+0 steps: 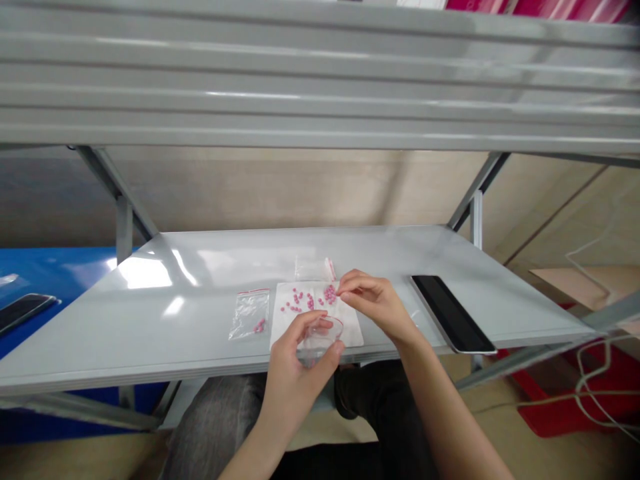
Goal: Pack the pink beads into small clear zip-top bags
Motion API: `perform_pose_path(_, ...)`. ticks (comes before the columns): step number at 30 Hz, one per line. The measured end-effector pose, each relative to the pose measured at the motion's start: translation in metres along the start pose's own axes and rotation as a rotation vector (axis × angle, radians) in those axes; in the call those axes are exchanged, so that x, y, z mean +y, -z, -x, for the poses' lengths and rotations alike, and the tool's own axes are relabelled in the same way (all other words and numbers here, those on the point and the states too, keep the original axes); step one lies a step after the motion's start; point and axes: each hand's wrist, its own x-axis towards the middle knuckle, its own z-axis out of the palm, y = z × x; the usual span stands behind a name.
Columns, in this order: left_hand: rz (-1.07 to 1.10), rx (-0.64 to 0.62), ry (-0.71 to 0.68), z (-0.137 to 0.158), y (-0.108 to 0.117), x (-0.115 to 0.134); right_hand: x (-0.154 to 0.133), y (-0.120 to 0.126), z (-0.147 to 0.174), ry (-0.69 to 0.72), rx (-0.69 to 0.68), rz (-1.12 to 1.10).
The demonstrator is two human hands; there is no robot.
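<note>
My left hand (300, 357) is wrapped round a small clear cup (324, 331), its round rim facing up at the front edge of the table. Over the right part of a white paper sheet (350, 327), my right hand (370, 297) has thumb and fingertips drawn together in a pinch. Its tips are beside a tight cluster of pink beads (330, 293); whatever sits between them is too small to make out. More pink beads (311, 302) lie scattered across the sheet, left of that cluster.
Left of the sheet is a clear zip bag (250, 313) with a few pink beads in its corner. Another zip bag (313, 269) lies behind the sheet. A black-screened tablet (450, 313) rests at the right. A metal shelf (320, 87) crosses overhead. A phone (25, 310) lies far left.
</note>
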Motion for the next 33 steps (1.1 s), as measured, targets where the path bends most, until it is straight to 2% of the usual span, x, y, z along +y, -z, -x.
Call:
perform_pose_path(3, -0.001, 0.012, 0.016, 0.0, 0.0, 0.001, 0.017, 0.002, -0.002, -0.067, 0.128, 0.426)
perform_pose_path(6, 0.005, 0.014, 0.01, 0.0, 0.0, 0.001, 0.031, 0.001, -0.002, -0.048, 0.074, 0.675)
perform_pose_path(10, 0.002, 0.005, 0.003, 0.0, 0.0, 0.0, 0.04, -0.003, -0.003, 0.02, -0.02, 0.714)
perform_pose_path(14, -0.002, 0.009, -0.001, -0.001, 0.0, 0.0, 0.043, -0.007, -0.005, 0.009, -0.056, 0.746)
perform_pose_path(33, -0.008, 0.021, -0.017, -0.002, 0.001, 0.0, 0.042, -0.011, -0.008, 0.006, -0.033, 0.707)
